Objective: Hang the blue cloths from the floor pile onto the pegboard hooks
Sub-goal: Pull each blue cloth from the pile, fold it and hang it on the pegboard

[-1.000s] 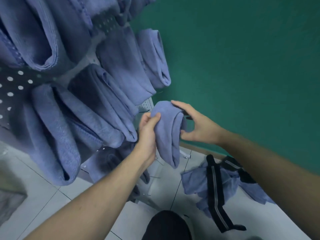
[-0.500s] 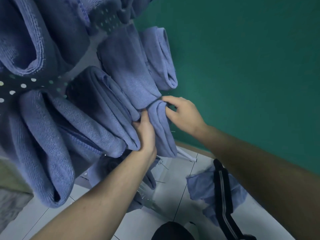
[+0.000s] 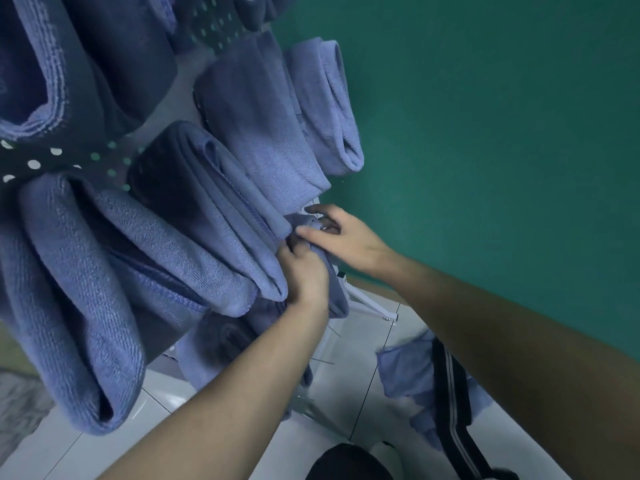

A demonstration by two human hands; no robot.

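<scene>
Centre of frame: the left hand (image 3: 304, 271) is closed around the body of a folded blue cloth (image 3: 334, 289), steadying it, while the right hand (image 3: 341, 233) pinches its top fold with fingers (image 3: 313, 233) together, apparently to seat it on a hook that is hidden. Hung cloths (image 3: 214, 216) crowd in from the left against the pegboard (image 3: 214, 22), narrowing access. Lower right: the floor pile (image 3: 408, 375), with a dark striped strap (image 3: 446, 386) across it, remains.
</scene>
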